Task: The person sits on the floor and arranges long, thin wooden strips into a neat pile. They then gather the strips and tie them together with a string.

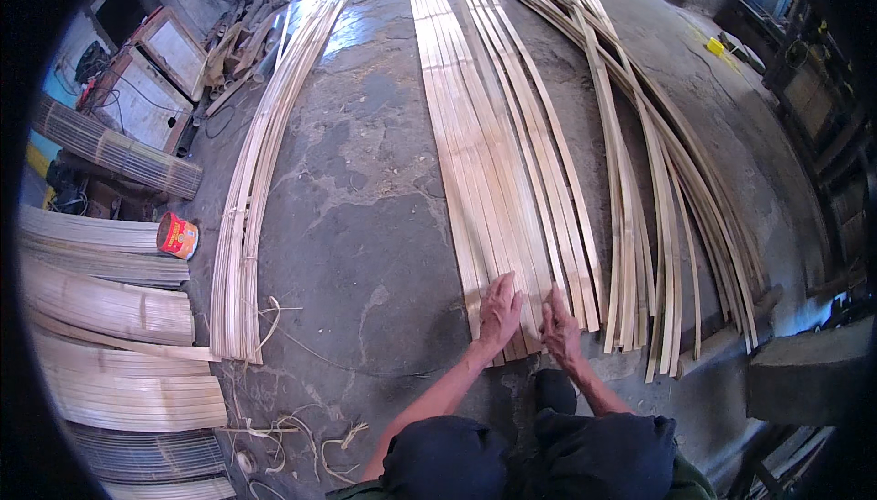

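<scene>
Long pale bamboo strips [484,180] lie side by side on the floor in front of me, their near ends by my feet. My left hand [500,313] rests on the near part of these strips, fingers stretched forward over them. Just to its right, my right hand [561,331] has its fingers closed at the near end of a strip; the palm side is hidden. A few looser strips [557,171] run along the right of the row, with narrow gaps between them.
A tied strip bundle [245,226] lies to the left. Crossing strips [658,153] lie to the right. Stacked slat bundles [119,304] and a red-and-orange tub [177,236] line the left edge. Thin shavings [306,431] litter the concrete floor [356,253].
</scene>
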### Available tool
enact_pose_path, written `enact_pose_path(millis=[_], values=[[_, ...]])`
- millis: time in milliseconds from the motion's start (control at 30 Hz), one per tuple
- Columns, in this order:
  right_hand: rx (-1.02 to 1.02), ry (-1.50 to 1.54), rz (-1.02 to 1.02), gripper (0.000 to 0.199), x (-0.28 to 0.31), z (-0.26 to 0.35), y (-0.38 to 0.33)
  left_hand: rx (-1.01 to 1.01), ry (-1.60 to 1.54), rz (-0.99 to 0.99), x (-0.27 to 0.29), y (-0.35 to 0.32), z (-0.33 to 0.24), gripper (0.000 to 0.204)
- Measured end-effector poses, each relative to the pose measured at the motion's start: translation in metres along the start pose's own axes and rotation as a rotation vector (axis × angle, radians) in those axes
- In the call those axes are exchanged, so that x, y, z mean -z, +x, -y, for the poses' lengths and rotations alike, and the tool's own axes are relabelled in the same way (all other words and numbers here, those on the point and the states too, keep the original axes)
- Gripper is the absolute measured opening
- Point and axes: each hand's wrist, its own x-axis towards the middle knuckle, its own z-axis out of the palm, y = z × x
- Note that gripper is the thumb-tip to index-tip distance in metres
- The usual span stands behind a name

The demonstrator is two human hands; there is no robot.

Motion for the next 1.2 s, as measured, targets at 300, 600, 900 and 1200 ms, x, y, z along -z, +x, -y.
enact_pose_path(millis=[300, 600, 900, 1200], values=[[0.054, -0.219, -0.036, 0.049, 0.024, -0.047, 0.031, -0.388, 0.325, 0.388, -0.021, -0.032, -0.014, 0.061], [0.267, -0.279, -0.032, 0.049, 0.024, -0.072, 0.041, -0.361, 0.409, 0.466, -0.027, -0.038, -0.015, 0.068], [0.083, -0.739, 0.045, 0.052, 0.034, -0.026, 0.031, -0.342, 0.41, 0.494, -0.024, -0.042, -0.009, 0.073], [0.096, -0.842, 0.075, 0.054, 0.052, -0.013, 0.033, -0.332, 0.413, 0.506, -0.021, -0.04, -0.015, 0.076]])
